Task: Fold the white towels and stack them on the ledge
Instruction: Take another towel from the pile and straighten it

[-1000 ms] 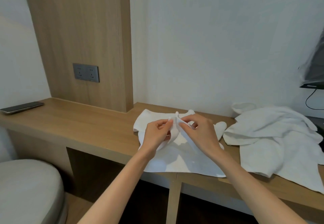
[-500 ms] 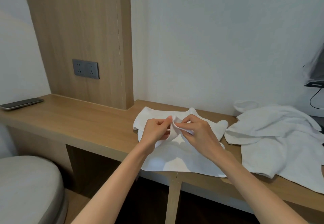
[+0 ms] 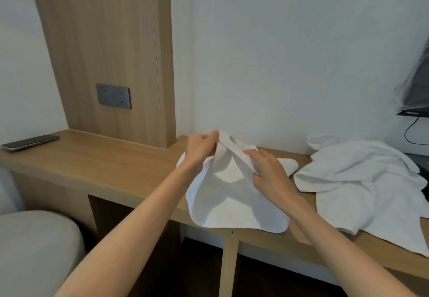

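Raised off the table (image 3: 104, 162) since the earlier frame, beside the heaped towels (image 3: 362, 180), the small towel (image 3: 232, 203) has its far hem higher and its near part resting there. Left hand (image 3: 200, 149) and right hand (image 3: 269, 176), now wider apart, each have a grip pinched on that hem. Uneven pull could skew the fold.

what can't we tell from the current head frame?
Head view only:
- Towel pile: cut off by the right edge; how many towels is unclear.
- Small towel: far part hidden behind the left hand and right hand; fold state unclear.
- Dark device: cropped by the right edge, unidentifiable.
- Each grip: palm side faces away; exact pinch points unseen.
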